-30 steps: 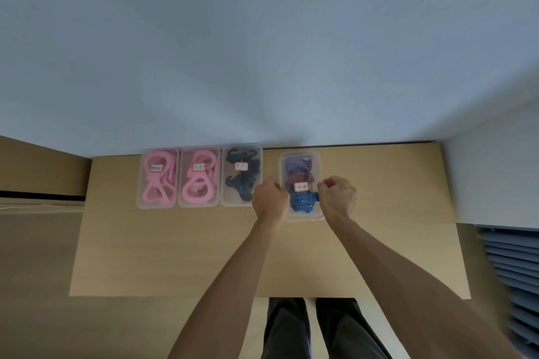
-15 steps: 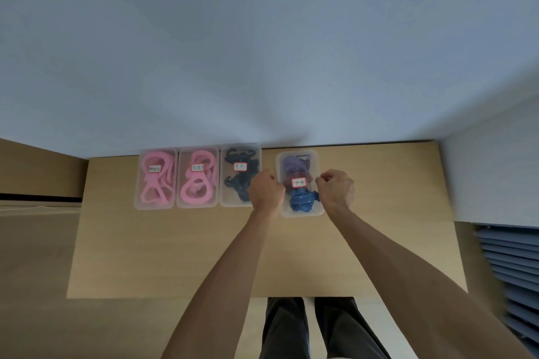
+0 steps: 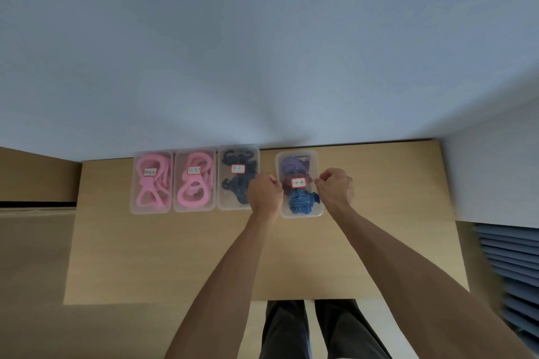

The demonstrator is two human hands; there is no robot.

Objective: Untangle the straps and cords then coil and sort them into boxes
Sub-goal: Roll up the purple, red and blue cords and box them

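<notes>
Four clear lidded boxes stand along the far edge of the wooden table [image 3: 163, 256]. Two at the left hold pink straps [image 3: 151, 183] [image 3: 194, 182], and the third holds black cords [image 3: 237, 175]. The fourth box [image 3: 299, 213] stands a little apart on the right, with purple, dark red and blue striped straps inside and a label on its lid. My left hand [image 3: 264, 194] grips its left side with curled fingers. On the opposite side my right hand [image 3: 335, 189] grips the box the same way.
A pale wall rises directly behind the boxes. A white cabinet side [image 3: 495, 178] borders the table on the right, with blue slats [image 3: 513, 277] below it. My legs [image 3: 320, 329] show under the near table edge.
Both hands have slid the fourth box a little away from me toward the wall, nearly in line with the other three boxes. The grip on its sides is unchanged.
</notes>
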